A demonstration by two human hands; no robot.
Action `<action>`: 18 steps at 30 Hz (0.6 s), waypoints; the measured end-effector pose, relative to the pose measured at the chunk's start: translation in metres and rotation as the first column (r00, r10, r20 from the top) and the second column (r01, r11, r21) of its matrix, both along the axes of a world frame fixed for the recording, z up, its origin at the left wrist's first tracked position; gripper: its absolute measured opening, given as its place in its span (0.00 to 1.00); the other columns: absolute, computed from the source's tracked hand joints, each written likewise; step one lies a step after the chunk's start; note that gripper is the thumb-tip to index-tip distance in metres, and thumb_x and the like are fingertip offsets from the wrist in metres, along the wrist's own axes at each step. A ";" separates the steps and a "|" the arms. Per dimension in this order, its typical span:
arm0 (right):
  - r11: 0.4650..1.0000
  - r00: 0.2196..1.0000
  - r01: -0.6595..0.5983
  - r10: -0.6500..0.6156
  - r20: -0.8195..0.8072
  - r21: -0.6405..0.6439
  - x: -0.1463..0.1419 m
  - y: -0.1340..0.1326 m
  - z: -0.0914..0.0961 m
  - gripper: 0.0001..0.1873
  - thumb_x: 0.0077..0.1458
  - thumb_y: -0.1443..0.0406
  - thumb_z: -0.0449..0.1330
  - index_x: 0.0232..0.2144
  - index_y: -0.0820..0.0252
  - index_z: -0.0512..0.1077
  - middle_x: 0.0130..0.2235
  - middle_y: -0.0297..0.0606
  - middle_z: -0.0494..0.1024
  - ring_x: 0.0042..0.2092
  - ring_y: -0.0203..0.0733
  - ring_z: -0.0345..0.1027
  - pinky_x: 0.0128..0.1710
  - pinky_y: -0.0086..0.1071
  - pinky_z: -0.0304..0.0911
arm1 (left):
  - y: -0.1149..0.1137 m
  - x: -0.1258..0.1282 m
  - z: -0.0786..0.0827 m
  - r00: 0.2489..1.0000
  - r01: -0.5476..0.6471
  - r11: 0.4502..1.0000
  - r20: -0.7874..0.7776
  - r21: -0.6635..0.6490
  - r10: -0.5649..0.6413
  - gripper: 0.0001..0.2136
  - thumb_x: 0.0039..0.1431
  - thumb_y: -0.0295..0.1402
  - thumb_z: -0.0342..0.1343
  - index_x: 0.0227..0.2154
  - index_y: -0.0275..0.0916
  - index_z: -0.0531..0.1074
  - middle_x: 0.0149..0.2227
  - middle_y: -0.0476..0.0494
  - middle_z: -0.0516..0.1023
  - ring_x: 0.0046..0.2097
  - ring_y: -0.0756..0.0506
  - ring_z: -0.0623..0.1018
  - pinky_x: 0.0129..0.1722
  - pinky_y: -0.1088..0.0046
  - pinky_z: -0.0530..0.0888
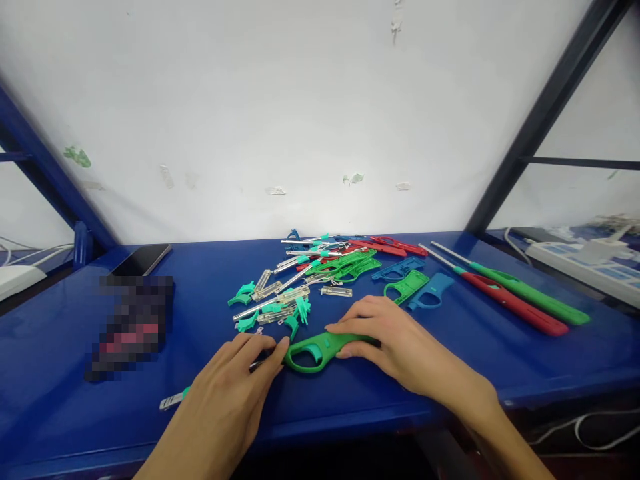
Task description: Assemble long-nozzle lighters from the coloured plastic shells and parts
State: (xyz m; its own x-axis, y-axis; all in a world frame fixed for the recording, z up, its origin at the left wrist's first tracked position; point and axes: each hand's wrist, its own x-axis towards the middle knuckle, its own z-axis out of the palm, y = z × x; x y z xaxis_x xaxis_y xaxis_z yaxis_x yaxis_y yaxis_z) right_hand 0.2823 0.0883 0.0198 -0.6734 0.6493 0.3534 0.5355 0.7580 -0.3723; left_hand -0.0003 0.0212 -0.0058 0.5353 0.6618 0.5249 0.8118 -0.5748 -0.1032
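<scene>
A green long-reach lighter [326,353] with a teal trigger [314,352] lies level just above the blue table, held between both hands. My left hand [240,370] closes thumb and fingers on its front end by the trigger loop; a small dark piece shows between those fingers. My right hand [387,340] pinches the rear of the handle, thumb below and fingers on top. Left of my left hand, a metal tube end [171,401] with a teal collar sticks out; whether it joins the lighter is hidden. Just beyond lie loose teal triggers [303,310].
Behind are metal lighter tubes [295,279], clear-and-metal inner parts [337,291], and green [407,285], blue [433,291] and red [385,248] handle shells. Red [515,303] and green [540,297] lighters lie right. A phone [143,260] and blurred dark item [135,327] lie left. A white wall stands behind.
</scene>
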 end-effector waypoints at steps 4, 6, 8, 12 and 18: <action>1.000 1.000 -0.002 0.002 0.016 -0.008 -0.002 -0.002 0.004 0.12 0.67 0.58 0.66 0.51 0.51 0.80 0.46 0.37 0.83 0.50 0.48 0.75 0.54 0.42 0.66 | -0.001 0.002 -0.001 0.999 -0.043 0.999 -0.028 0.030 0.044 0.24 0.65 0.14 0.44 0.55 0.40 0.75 0.39 0.44 0.79 0.36 0.43 0.80 0.37 0.64 0.81; 1.000 1.000 -0.008 0.008 0.008 -0.012 -0.002 -0.004 0.005 0.11 0.68 0.58 0.65 0.50 0.51 0.79 0.46 0.36 0.83 0.50 0.47 0.74 0.55 0.43 0.65 | -0.002 0.003 0.000 0.999 -0.046 0.998 -0.014 0.042 0.047 0.23 0.65 0.15 0.44 0.54 0.40 0.75 0.38 0.45 0.79 0.35 0.44 0.80 0.36 0.66 0.79; 1.000 1.000 -0.014 0.014 -0.001 -0.007 -0.002 -0.006 0.004 0.10 0.69 0.58 0.64 0.50 0.51 0.77 0.46 0.35 0.82 0.51 0.47 0.73 0.56 0.43 0.65 | -0.003 0.004 0.002 0.999 -0.038 0.997 0.021 0.068 0.036 0.21 0.67 0.16 0.45 0.54 0.40 0.76 0.39 0.45 0.79 0.35 0.45 0.79 0.37 0.67 0.79; 1.000 0.999 0.017 -0.017 -0.047 -0.005 0.000 -0.008 0.000 0.13 0.69 0.60 0.65 0.55 0.49 0.73 0.51 0.37 0.79 0.54 0.49 0.72 0.56 0.43 0.67 | -0.010 0.002 0.000 0.994 -0.057 0.992 0.094 0.112 0.046 0.22 0.68 0.18 0.46 0.57 0.41 0.75 0.45 0.43 0.80 0.41 0.46 0.81 0.43 0.69 0.79; 0.995 0.985 0.047 -0.062 -0.158 -0.092 0.000 -0.009 0.001 0.16 0.64 0.63 0.70 0.52 0.47 0.76 0.48 0.35 0.75 0.44 0.42 0.74 0.46 0.34 0.71 | -0.018 -0.009 -0.019 0.979 -0.087 0.992 0.190 0.095 0.067 0.24 0.71 0.22 0.51 0.65 0.50 0.71 0.49 0.45 0.80 0.48 0.45 0.81 0.51 0.70 0.78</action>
